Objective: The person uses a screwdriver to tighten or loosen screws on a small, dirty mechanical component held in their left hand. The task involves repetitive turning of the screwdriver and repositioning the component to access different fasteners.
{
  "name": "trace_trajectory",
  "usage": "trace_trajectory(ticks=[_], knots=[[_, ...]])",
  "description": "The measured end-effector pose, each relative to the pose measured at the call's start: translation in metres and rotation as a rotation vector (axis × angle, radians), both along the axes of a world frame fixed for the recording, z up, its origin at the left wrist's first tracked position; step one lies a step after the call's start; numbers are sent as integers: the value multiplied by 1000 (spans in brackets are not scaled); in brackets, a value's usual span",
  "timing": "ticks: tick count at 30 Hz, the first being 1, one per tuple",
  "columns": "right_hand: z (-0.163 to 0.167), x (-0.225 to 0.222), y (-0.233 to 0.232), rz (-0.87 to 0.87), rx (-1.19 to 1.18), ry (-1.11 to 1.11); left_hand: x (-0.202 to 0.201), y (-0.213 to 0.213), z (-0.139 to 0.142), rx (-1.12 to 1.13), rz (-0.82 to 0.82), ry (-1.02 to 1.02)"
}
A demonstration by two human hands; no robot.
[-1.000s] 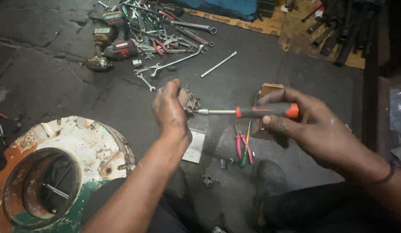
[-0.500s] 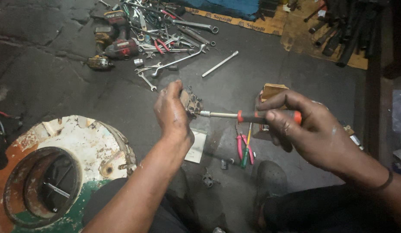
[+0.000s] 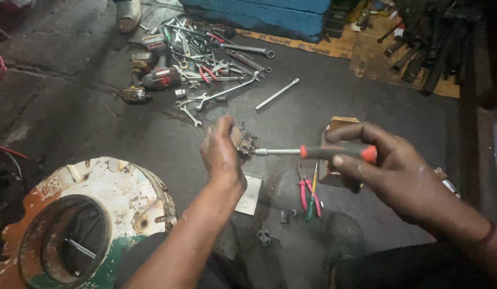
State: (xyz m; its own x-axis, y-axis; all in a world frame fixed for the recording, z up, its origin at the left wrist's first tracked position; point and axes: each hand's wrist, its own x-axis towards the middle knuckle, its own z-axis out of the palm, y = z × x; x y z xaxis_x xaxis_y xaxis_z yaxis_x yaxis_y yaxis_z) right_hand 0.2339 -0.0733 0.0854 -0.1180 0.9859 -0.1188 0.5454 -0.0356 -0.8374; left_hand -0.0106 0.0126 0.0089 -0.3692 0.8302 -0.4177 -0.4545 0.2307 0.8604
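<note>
Orange-and-black screwdriver (image 3: pixel 318 152), pinched in the right hand (image 3: pixel 390 171), meets the small metal part (image 3: pixel 244 142) gripped by the left hand (image 3: pixel 221 155) above the floor (image 3: pixel 114 123). A screw seems underway; steady alignment is needed next.

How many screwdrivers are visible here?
2: one orange-handled screwdriver in the right hand, one green screwdriver on the floor beside pink pliers. The pile may hide more.
</note>
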Motion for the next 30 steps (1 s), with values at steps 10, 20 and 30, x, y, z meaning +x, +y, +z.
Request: trace_trajectory(ticks=[10, 20, 30], knots=[[-9, 3, -3, 31, 19, -50, 2, -5, 3, 55, 0, 25], [-21, 10, -6, 165, 258, -58, 1, 1, -12, 51, -17, -70], [-143, 57, 45, -169, 47, 324, 26, 4, -29, 64, 27, -8]])
